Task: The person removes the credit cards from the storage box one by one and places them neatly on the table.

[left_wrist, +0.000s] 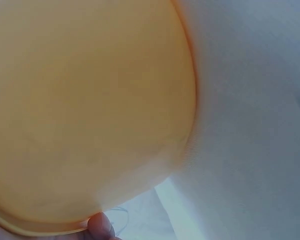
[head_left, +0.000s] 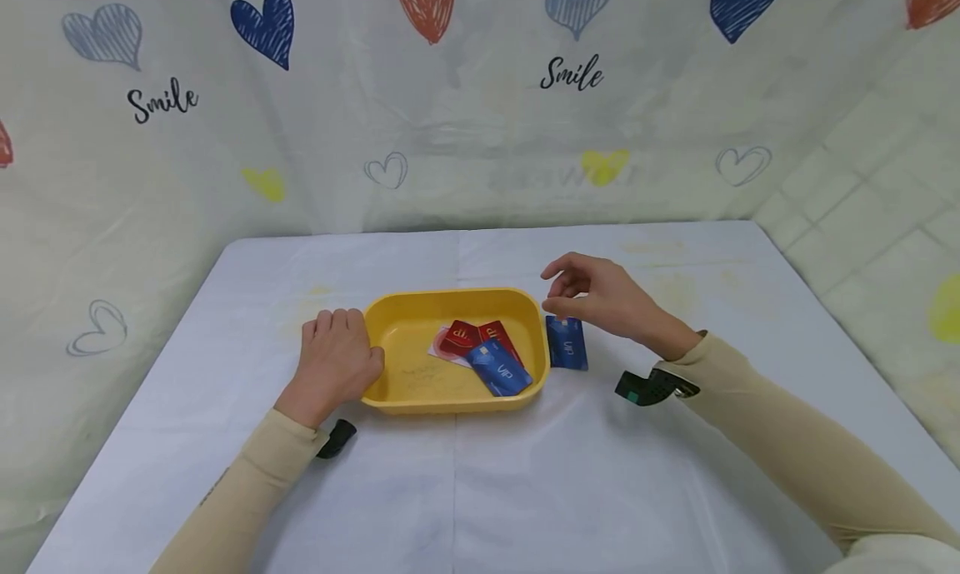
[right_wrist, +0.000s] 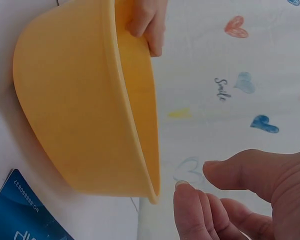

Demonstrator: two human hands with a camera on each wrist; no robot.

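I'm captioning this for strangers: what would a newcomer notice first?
Probably the yellow tray on the white table, with red cards and a blue VIP card toward its right end. Next, the left hand gripping the tray's left rim and the empty right hand near a second blue card just outside. Hearts decorate the backdrop behind.

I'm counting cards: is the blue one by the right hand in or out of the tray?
Out: that blue card lies on the white tablecloth, beside the yellow tray.
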